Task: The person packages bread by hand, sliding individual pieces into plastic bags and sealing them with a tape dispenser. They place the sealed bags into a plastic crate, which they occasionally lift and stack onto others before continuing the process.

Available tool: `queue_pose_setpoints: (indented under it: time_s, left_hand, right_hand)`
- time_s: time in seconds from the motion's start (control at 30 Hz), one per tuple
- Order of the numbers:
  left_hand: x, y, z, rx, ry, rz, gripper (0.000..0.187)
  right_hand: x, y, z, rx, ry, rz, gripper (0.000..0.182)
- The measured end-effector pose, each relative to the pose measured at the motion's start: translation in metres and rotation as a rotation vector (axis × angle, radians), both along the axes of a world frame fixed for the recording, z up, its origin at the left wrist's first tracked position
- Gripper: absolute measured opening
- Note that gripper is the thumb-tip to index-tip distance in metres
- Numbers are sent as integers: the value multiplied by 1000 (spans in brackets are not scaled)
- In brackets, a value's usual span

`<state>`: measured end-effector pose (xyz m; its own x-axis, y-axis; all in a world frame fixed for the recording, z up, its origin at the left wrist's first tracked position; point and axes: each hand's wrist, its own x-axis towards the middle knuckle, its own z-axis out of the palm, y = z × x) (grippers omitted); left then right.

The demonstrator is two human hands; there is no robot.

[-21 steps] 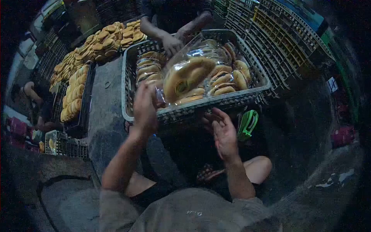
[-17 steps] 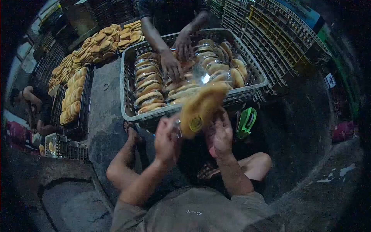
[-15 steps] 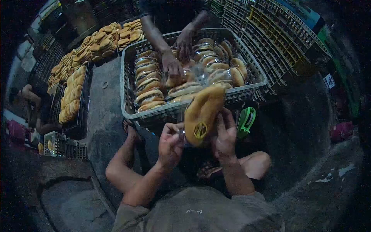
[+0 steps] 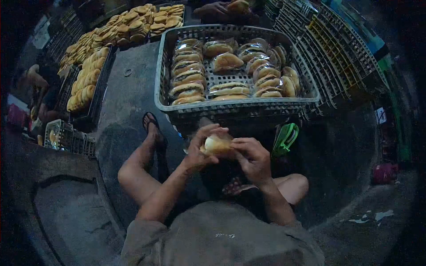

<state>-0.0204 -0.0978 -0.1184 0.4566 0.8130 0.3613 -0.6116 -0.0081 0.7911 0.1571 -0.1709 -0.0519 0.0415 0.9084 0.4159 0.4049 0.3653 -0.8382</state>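
Observation:
A pale brown bun [image 4: 217, 144] is between my two hands, low in front of the crate, and its edges are blurred. My left hand [image 4: 202, 148] wraps round its left side. On its right side, my right hand [image 4: 254, 157] pinches the edge with thumb and fingers. Just beyond them stands a grey plastic crate [image 4: 239, 105] with rows of filled buns in clear wrapping along both sides. Inside it, a single wrapped bun [image 4: 227, 62] lies near the middle, where some slatted floor shows.
Behind the crate, a co-worker's hand [image 4: 213, 9] is beside another bun. Heaped buns [image 4: 128, 26] and a tray of buns [image 4: 86, 84] lie at the left. Stacked crates [image 4: 328, 53] stand at the right. A bright green object [image 4: 286, 138] is right of my hands.
My hands have moved down and closer together, and the bun is lower and turned. The co-worker's hands have left the crate. The camera view has shifted, so the crate appears higher and further right.

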Motion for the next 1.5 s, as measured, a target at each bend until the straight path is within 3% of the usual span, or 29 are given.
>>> queue_pose_setpoints:
  time_s: [0.1,0.17,0.2,0.23,0.3,0.4,0.5,0.57,0.7,0.77,0.87,0.9,0.93,1.0,1.07,1.13,1.23,1.27,1.3,1.33,1.37,1.47,1.5]
  left_hand:
    - [-5,0,-3,-4,189,134,60]
    - [-6,-6,-5,-53,294,201,59]
    - [-6,-9,-7,-97,398,263,59]
    - [-4,-12,-9,-98,398,260,59]
    - [4,-16,-15,-254,149,301,46]
    - [10,-17,-14,-399,-12,347,36]
    - [15,-17,-9,-395,117,502,32]
    - [15,-17,-5,-435,61,445,30]
    - [7,-19,2,-466,79,241,34]
    - [8,-24,11,-511,-12,212,34]
    - [8,-26,21,-618,-155,118,34]
    - [8,-26,23,-682,-212,61,35]
    - [6,-26,27,-686,-208,52,35]
    - [1,-23,37,-660,-93,-35,35]
    - [1,-21,44,-721,-48,-31,35]
    - [1,-19,44,-780,-4,-25,35]
    - [-1,-17,40,-675,-13,-82,35]
    - [0,-17,37,-597,24,63,35]
    - [0,-18,34,-518,61,209,34]
    - [0,-17,29,-519,64,214,34]
    - [-1,-15,23,-482,75,331,34]
    - [-2,-12,20,-440,133,496,31]
    - [-2,-13,9,-383,196,466,30]
  right_hand:
    - [-7,4,-1,-124,3,-29,9]
    - [-12,8,-1,-279,285,-92,12]
    - [-12,9,-6,-283,285,-94,12]
    - [-11,11,-14,-300,243,-96,13]
    - [-13,13,-21,-318,201,-99,15]
    - [-21,14,-26,-297,296,-214,16]
    - [-20,17,-32,-284,299,-246,19]
    - [-17,20,-39,-253,263,-299,26]
    - [-10,20,-36,-294,145,-288,20]
    - [-11,23,-30,-379,486,-226,19]
    - [1,34,-47,-474,570,-106,19]
    - [1,34,-34,-598,686,30,18]
    - [4,35,-35,-599,690,20,18]
    - [11,37,-38,-750,692,287,12]
    - [12,37,-45,-779,661,321,11]
    - [8,37,-51,-848,733,445,19]
    - [-8,32,-52,-796,821,308,24]
    - [-11,29,-59,-798,825,308,24]
    - [-16,26,-69,-695,636,172,27]
    - [-19,22,-75,-588,446,41,29]
    - [-20,14,-77,-637,246,-47,32]
    - [-35,-8,-124,-632,452,-62,31]
    - [-28,-12,-119,-602,353,72,29]
